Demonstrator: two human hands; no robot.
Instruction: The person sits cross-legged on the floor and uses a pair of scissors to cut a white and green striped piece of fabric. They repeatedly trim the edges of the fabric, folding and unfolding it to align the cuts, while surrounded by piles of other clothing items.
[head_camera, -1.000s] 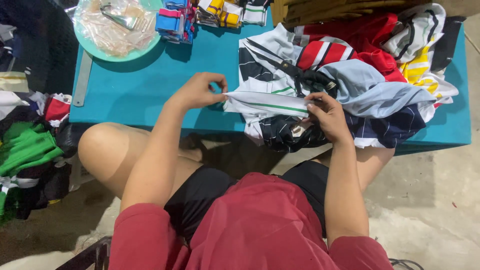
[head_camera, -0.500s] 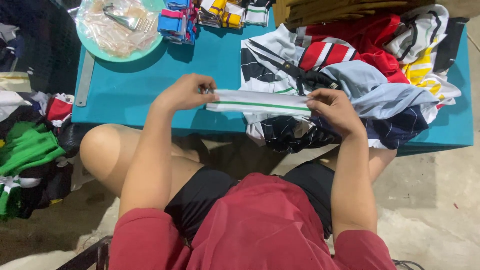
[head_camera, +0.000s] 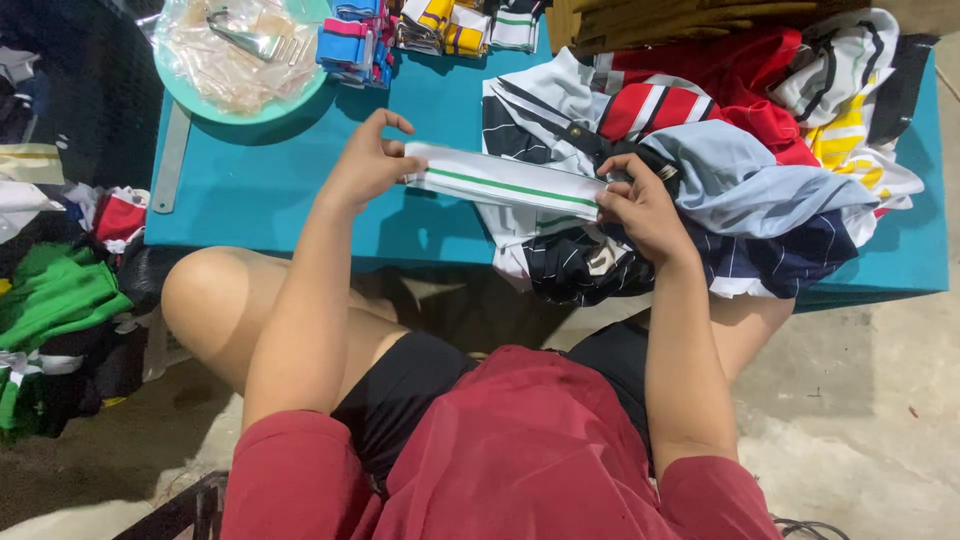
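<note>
Sitting low at a blue desk (head_camera: 300, 200), a person in a red shirt (head_camera: 500, 460) and black shorts (head_camera: 420, 390) holds one long white strip of cloth (head_camera: 505, 180) with a thin green line on it. The strip is stretched flat between two hands, just above the desk's near edge.

The left hand (head_camera: 365, 165) pinches the left end of the strip, with the thumb under and the fingers curled over the top. The right hand (head_camera: 640, 205) pinches the right end, with the fingers pressed down on the cloth. That end lies against a big pile of clothes (head_camera: 740, 150).

The pile sits on the right side of the desk. It has red, white, dark blue, light blue and yellow pieces all mixed up, too many to count.

Farther away, on the left corner of the desk, sits one round green bowl (head_camera: 215, 105). It holds clear plastic bags and one silver metal clip (head_camera: 245, 35). Just beside the bowl is a small stack of blue and pink cloth bands (head_camera: 352, 45). Next to that are some yellow and white folded bands (head_camera: 450, 25). One grey ruler (head_camera: 170, 160) hangs over the left edge.

On the floor to the left lies a heap of green and black clothes (head_camera: 50, 320).
</note>
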